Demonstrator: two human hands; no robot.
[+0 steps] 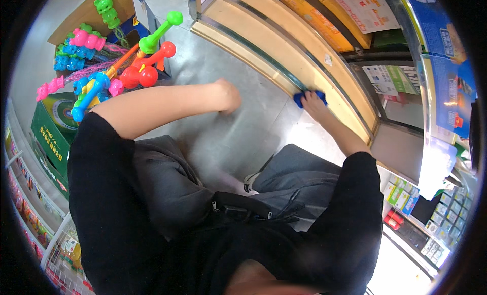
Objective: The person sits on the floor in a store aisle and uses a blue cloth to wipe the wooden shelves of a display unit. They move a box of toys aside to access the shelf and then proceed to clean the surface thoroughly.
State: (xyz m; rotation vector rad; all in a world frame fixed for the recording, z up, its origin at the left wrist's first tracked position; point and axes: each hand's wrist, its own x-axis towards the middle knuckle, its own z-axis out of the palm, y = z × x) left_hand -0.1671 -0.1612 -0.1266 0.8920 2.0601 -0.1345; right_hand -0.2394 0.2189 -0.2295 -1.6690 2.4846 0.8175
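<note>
My right hand point(314, 104) has its fingers over a bunched dark blue cloth point(300, 99). The cloth lies against the lower part of a wooden display counter point(262, 43), by a dark strip that runs along its boards. My left hand point(230, 97) hangs above the grey tiled floor point(281, 120), bent down at the wrist. Its fingers point away from view, so whether it holds anything is hidden. Apart from that hand, toward the left, are bright plastic toys point(146, 72) in red, green and blue.
An open cardboard box point(68, 26) at upper left holds more toys. Below it stands a green printed carton point(55, 139). A white wire basket point(61, 249) is at lower left. Shelves with small packaged goods point(449, 215) flank the right side. My knees are bent over the floor.
</note>
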